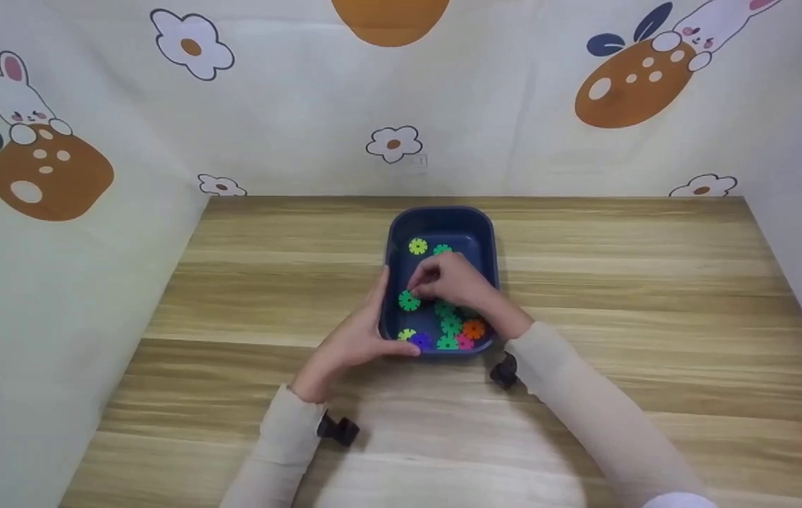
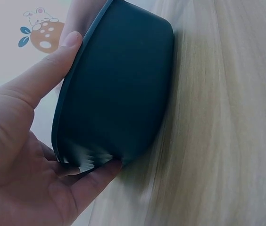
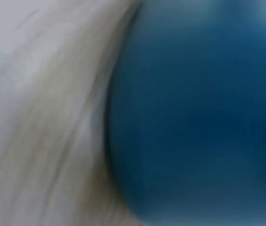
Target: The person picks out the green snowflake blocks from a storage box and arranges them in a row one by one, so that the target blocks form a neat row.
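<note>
A dark blue plastic box [image 1: 441,212] with rounded corners stands on the table. Around its near left corner lies my left hand [image 1: 358,335], thumb along the near rim and fingers against the left side; the left wrist view shows this grip on the outer wall [image 2: 114,84]. Reaching over the right rim, my right hand [image 1: 454,279] pinches the edge of a green notched snowflake disc [image 1: 409,300] over the left part of the box. More discs lie inside: yellow [image 1: 418,246], orange [image 1: 474,329], purple [image 1: 421,341], pink [image 1: 464,342] and several green [image 1: 450,324]. My right hand hides part of the inside.
The wood-grain table [image 1: 620,282] runs back to a patterned cloth wall [image 1: 302,127], with side walls at left and right. A dark wrist camera mount [image 1: 339,429] sits at the left sleeve, another mount [image 1: 505,372] at the right. The box's blurred wall [image 3: 199,117] fills much of the right wrist view.
</note>
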`<state>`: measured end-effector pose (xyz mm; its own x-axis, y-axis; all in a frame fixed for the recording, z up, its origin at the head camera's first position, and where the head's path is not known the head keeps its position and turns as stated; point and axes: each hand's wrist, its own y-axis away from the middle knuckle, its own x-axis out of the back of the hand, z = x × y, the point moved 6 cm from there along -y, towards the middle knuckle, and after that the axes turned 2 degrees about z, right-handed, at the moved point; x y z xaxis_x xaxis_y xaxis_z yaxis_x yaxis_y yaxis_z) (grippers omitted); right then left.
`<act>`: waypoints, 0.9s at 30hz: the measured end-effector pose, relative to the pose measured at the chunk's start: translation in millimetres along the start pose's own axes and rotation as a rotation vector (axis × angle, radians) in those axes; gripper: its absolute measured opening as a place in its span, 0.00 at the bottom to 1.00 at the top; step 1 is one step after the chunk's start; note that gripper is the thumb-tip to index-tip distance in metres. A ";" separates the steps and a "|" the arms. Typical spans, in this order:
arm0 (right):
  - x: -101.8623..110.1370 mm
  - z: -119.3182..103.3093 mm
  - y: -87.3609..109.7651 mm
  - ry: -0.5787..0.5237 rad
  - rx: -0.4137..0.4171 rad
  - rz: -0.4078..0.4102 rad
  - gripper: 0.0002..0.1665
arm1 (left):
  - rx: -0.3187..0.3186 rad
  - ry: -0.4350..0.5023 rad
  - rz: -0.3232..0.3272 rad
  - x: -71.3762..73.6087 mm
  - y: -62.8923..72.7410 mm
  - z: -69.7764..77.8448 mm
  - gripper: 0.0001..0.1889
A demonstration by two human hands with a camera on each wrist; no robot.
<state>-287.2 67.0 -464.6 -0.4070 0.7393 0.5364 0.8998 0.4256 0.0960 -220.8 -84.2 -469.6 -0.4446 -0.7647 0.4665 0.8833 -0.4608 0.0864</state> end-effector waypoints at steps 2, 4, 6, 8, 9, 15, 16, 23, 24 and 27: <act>2.3 -1.8 0.6 -0.003 0.009 0.005 0.04 | -0.005 0.000 0.001 0.2 -0.1 -0.3 0.69; 4.9 -2.6 1.1 -0.005 0.016 0.012 0.04 | -0.017 -0.001 0.003 0.3 -0.2 -0.4 0.68; 7.8 -2.3 1.5 -0.007 0.016 0.021 0.04 | -0.026 0.014 0.003 0.2 0.0 -0.2 0.68; 11.2 -2.2 2.1 -0.003 0.020 0.034 0.04 | -0.039 0.029 0.002 0.1 -0.1 0.4 0.68; 13.2 -2.4 2.5 -0.001 0.024 0.043 0.04 | -0.049 0.033 0.002 -0.1 -0.4 0.5 0.68; 22.7 -5.3 5.0 -0.004 0.033 0.068 0.04 | -0.073 0.039 0.004 -0.6 -1.9 0.3 0.68; 23.9 -5.8 5.4 -0.008 0.032 0.069 0.05 | -0.070 0.039 0.006 -0.6 -1.9 0.3 0.68; 36.8 -8.1 9.8 -0.034 0.010 0.091 0.05 | -0.047 0.038 0.011 -1.0 -1.7 0.6 0.69; 38.5 -8.6 10.4 -0.037 0.011 0.095 0.05 | -0.045 0.042 0.012 -1.0 -1.5 0.5 0.69; 42.9 -9.1 12.1 -0.060 0.007 0.103 0.06 | -0.037 0.040 0.017 -0.7 -0.6 0.4 0.69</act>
<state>-292.3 99.1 -432.8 -0.3212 0.8094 0.4916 0.9364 0.3489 0.0373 -221.0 -83.2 -469.6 -0.4362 -0.7892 0.4323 0.8847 -0.4638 0.0460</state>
